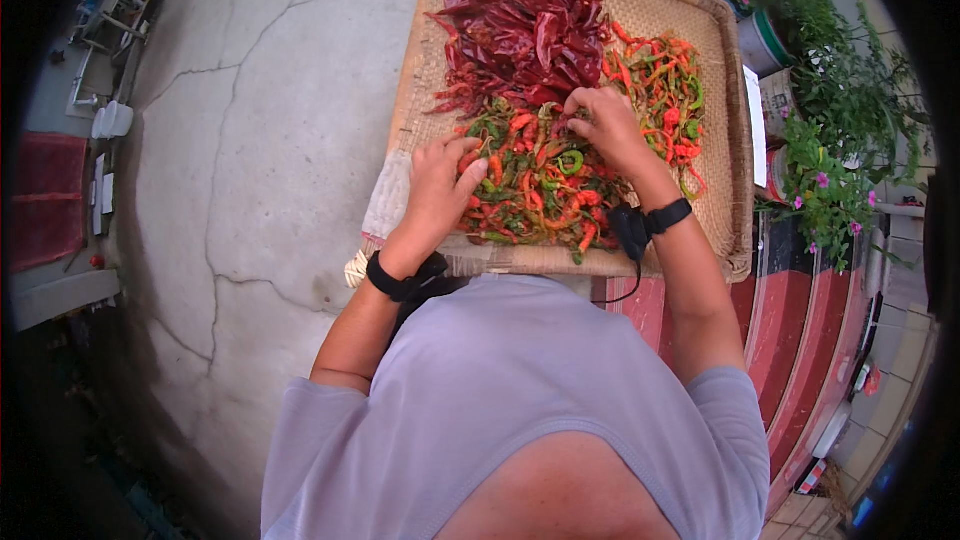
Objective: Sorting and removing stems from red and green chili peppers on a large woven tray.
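A shallow woven tray point(722, 70) holds three heaps of chili peppers. Large dried dark red peppers point(525, 25) fill its far part. Small mixed red, orange and green chili peppers point(545, 190) lie nearest me, and a looser patch of small red and green peppers point(675, 90) spreads to the right. At the left edge of the near heap, my left hand point(435, 185) has its thumb and forefinger closed about a reddish chili pepper. My right hand point(607, 128) is bent over the heap's far side, fingertips pinched together beside the dark red peppers; whatever lies between them is too small to make out.
Potted plants with pink flowers point(825, 180) and a bucket point(763, 43) stand close along the tray's right side. Red striped steps point(785, 315) lie below at right. Cracked concrete floor point(270, 140) stretches to the left. A cable hangs from my right wrist strap point(669, 216).
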`<action>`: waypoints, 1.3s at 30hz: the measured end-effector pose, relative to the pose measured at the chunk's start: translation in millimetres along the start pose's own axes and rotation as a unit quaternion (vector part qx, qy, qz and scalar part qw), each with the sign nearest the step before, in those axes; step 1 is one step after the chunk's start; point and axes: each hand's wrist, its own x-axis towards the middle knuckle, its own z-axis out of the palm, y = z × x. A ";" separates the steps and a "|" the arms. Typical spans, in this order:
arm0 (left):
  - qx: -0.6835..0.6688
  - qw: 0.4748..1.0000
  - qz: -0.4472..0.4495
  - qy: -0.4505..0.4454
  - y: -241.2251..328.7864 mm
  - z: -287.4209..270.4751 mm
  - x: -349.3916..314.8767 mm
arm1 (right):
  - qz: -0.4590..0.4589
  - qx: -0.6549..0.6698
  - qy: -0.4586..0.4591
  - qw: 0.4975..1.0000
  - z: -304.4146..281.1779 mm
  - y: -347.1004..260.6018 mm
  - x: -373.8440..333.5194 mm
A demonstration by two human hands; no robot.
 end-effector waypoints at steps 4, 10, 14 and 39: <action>-0.109 0.993 0.041 0.010 20.2 -10.4 15.4 | 0.040 0.096 0.005 0.995 -11.6 -4.7 -10.3; -0.175 0.981 0.067 -0.040 45.4 8.0 33.0 | 0.093 0.415 -0.019 0.905 -11.7 -41.2 -35.6; -0.201 0.964 0.018 -0.175 46.1 13.0 38.3 | 0.106 0.472 -0.022 0.875 -4.8 -42.5 -52.0; 0.121 0.970 0.171 -0.120 36.8 54.8 93.7 | 0.285 0.355 0.221 0.862 19.2 35.8 -126.6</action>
